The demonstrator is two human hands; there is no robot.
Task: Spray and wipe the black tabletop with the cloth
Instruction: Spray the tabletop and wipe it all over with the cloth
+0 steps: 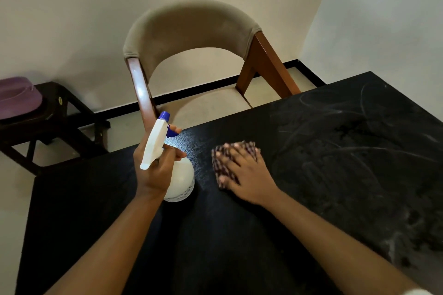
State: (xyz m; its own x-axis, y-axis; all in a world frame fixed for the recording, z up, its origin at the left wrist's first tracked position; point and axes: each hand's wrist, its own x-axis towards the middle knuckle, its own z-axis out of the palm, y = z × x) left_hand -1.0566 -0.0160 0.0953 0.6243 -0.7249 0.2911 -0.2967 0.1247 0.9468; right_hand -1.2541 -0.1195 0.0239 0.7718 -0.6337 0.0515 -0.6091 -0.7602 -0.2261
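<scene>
Seen from the head camera, a person's left hand [155, 170] curls round the neck of a white spray bottle [183, 181], one finger on its blue trigger. The right hand [247, 175], fingers straight and spread, presses a checked cloth [221, 159] flat on the black tabletop [239, 246] just right of the bottle. Pale streaks show farther right of the bottle, and because its nozzle aims toward the chair [189, 29] beyond, a squeeze could mist the upholstery instead.

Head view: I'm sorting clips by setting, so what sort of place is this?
Probably a dining corner in a home: a black tabletop, a cushioned wooden chair standing at its far edge, and a low dark stool by a plain wall with dark skirting.
</scene>
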